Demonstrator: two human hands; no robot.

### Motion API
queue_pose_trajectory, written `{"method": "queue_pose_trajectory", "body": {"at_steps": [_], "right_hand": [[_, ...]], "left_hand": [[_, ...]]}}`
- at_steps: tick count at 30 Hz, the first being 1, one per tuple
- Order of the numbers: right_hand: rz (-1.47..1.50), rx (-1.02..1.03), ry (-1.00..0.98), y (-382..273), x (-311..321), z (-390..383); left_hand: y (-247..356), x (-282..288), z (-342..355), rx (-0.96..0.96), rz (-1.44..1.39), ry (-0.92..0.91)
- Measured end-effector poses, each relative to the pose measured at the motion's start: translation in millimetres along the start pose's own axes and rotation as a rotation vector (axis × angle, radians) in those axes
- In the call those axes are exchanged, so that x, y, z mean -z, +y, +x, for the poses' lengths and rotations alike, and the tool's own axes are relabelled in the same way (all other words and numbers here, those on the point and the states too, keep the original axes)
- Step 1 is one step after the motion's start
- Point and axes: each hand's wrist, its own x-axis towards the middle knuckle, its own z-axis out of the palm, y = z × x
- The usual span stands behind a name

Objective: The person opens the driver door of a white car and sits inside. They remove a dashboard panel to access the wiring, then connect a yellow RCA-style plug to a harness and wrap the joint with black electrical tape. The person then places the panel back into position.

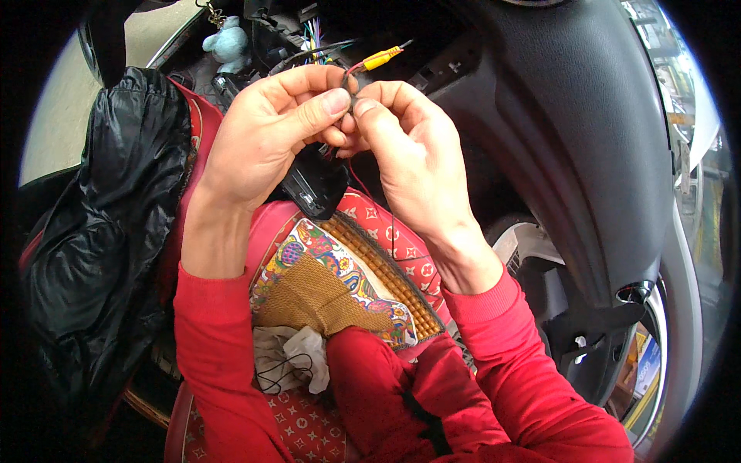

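My left hand (266,131) and my right hand (417,150) meet at the upper middle, each closed with thumb and fingers in a pinch. Between their fingertips they hold thin dark wire (353,91); exactly how it lies in the fingers is partly hidden. Just above the fingertips, a yellow cable plug (382,58) with a dark tip sticks out to the upper right, joined to red wire (355,69). Below the hands, a black plastic part (315,189) rests by the seat, partly covered by the left hand.
Coloured wires (313,35) stick out behind the hands, beside a blue toy keychain (228,42). A black shiny cover (116,231) hangs at left, a dark door panel (571,139) stands at right. On the red patterned seat (305,424) lie a bead mat (386,285) and crumpled white plastic (289,359).
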Motion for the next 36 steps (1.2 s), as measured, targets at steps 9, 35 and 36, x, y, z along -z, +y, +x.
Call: {"method": "queue_pose_trajectory", "body": {"at_steps": [9, 35, 36], "right_hand": [[0.019, -0.009, -0.006, 0.9, 1.8, 2.2], [-0.341, 0.102, -0.001, -7.7, 12.3, 10.0], [-0.228, 0.086, 0.006, -7.5, 11.7, 9.4]], "left_hand": [[-1.3, -12.6, -1.3, -0.084, 0.064, 0.04], [2.2, -17.5, -5.3, -0.136, 0.166, 0.146], [2.5, -17.7, -5.4, -0.159, 0.138, 0.132]]}}
